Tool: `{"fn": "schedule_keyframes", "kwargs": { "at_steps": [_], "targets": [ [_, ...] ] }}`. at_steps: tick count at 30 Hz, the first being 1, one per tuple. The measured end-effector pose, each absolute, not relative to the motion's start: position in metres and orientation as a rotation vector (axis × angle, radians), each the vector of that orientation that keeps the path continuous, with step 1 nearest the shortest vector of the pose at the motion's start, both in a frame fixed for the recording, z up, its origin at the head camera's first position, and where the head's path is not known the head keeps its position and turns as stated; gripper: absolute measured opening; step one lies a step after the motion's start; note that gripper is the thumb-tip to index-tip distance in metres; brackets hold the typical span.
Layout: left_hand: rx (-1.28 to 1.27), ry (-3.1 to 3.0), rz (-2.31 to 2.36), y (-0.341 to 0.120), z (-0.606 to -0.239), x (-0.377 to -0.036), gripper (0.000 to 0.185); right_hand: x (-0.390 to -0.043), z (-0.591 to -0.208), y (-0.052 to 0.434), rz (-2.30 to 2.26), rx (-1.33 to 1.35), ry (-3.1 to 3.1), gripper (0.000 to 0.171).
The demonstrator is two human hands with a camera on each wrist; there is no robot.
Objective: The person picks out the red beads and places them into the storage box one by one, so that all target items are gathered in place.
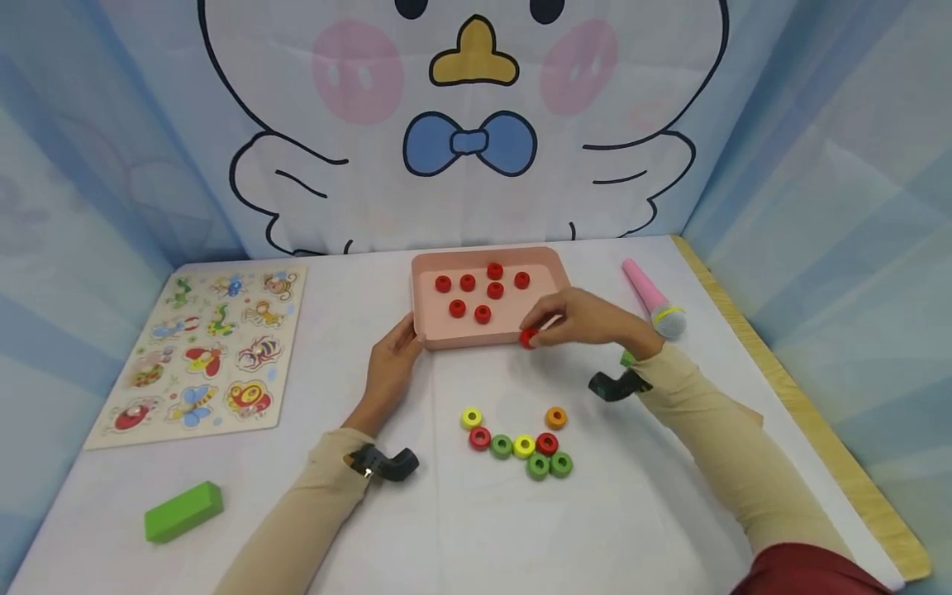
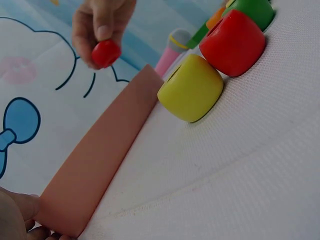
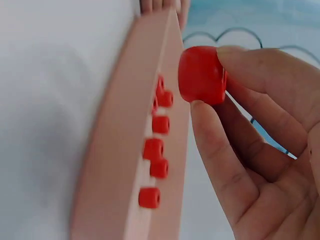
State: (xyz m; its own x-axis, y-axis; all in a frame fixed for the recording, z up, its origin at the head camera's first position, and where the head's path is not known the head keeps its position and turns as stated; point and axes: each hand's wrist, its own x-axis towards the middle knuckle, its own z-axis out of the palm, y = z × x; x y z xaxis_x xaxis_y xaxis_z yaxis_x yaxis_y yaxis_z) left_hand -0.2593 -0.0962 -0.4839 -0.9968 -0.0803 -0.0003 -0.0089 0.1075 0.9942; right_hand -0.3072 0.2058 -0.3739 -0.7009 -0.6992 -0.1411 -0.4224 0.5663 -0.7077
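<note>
My right hand (image 1: 583, 318) pinches a red bead (image 3: 201, 75) between thumb and fingertips, held up over the front right edge of a pink tray (image 1: 468, 340). Inside the tray lie several more red beads (image 1: 494, 290), spaced apart on its floor. At the front left corner of the tray, my left hand (image 1: 392, 364) grips the wall; the left wrist view shows the thumb on the outside, with the other fingers partly cut off by the frame. On the table in front of the tray sit loose beads: yellow (image 1: 472, 418), red (image 1: 479, 439), green (image 1: 502, 447) and orange (image 1: 555, 417).
At the left lies a board with insect pictures (image 1: 208, 355), with a green block (image 1: 183, 512) in front of it. A pink toy microphone (image 1: 654, 299) is at the right, beyond my right wrist. Part of a green thing (image 1: 627, 359) shows beside the right sleeve.
</note>
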Motion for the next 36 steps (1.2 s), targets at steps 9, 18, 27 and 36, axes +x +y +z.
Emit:
{"fn": "schedule_keyframes", "kwargs": {
  "at_steps": [9,18,27,36],
  "targets": [
    [0.138,-2.336,-2.046,-0.095,-0.485,-0.258,0.055,-0.383,-0.389,0.190,-0.853,-0.644,2.553,0.027],
    [0.116,-2.320,-2.077,-0.095,-0.485,-0.257,0.055,-0.403,-0.413,0.193,-0.876,-0.466,2.507,0.022],
    [0.128,-2.355,-2.025,-0.097,-0.484,-0.259,0.056,-0.399,-0.413,0.194,-0.888,-0.440,2.521,0.029],
    [0.095,-2.344,-2.016,-0.098,-0.485,-0.260,0.056,-0.379,-0.402,0.200,-0.870,-0.467,2.627,0.036]
  ]
}}
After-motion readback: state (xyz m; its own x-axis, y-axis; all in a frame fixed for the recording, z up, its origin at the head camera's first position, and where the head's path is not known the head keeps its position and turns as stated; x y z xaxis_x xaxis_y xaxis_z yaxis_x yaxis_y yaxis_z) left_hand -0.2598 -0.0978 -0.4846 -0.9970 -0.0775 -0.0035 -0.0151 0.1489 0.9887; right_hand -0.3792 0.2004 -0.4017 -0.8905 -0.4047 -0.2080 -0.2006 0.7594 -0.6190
